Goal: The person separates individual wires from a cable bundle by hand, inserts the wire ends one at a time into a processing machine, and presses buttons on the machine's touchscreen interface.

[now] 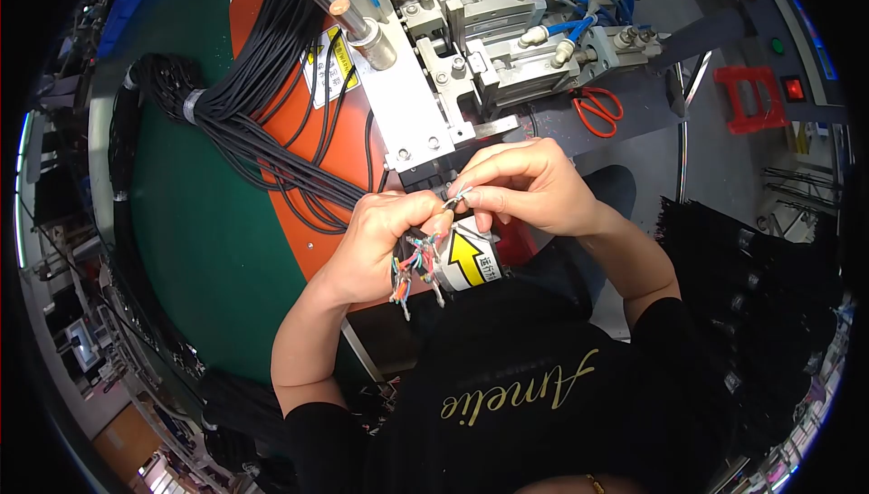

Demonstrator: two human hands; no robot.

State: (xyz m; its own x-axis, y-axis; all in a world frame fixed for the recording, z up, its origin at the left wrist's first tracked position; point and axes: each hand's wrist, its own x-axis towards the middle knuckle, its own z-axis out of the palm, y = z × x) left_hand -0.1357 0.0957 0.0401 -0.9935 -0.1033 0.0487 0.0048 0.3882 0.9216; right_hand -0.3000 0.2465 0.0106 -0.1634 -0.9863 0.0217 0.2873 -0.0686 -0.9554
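Observation:
My left hand (387, 239) is closed around several black cables (312, 182). Their stripped ends, a cluster of thin coloured wires (416, 263) in red, green, blue and white, stick out below the fist. Against the left thumb and forefinger, my right hand (525, 188) pinches the fine wire ends (460, 195) of one cable. Just below both hands is a white label with a yellow arrow (467, 258). The fingers partly hide where the wires leave the cable.
A metal pneumatic machine (471, 50) with blue air hoses stands directly ahead. Red-handled scissors (597, 112) lie to its right. A tied black cable bundle (204, 105) crosses the orange plate (281, 209) and green surface (199, 249). More black cables (751, 286) hang at right.

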